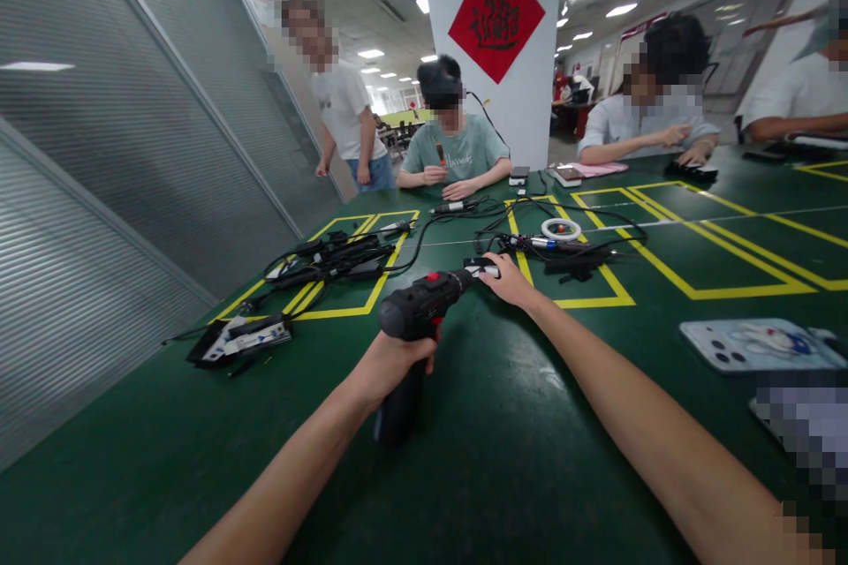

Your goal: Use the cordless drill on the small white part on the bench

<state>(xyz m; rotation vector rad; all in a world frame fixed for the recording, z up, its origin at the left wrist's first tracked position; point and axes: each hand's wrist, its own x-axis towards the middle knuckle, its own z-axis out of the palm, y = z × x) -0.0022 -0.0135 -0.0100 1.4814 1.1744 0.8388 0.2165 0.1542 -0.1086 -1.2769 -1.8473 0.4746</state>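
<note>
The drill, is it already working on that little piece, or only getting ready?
Lined up: the left hand grips the black drill, whose tip meets a small part on the green table. In hand: the right hand steadies that part. Left: more black parts and cables lie in the yellow box. Whether the drill spins cannot be seen.

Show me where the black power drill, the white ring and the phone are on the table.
black power drill (416, 315), head view, on its motor body.
white ring (561, 229), head view, on its band.
phone (748, 344), head view, on its patterned back.
</note>
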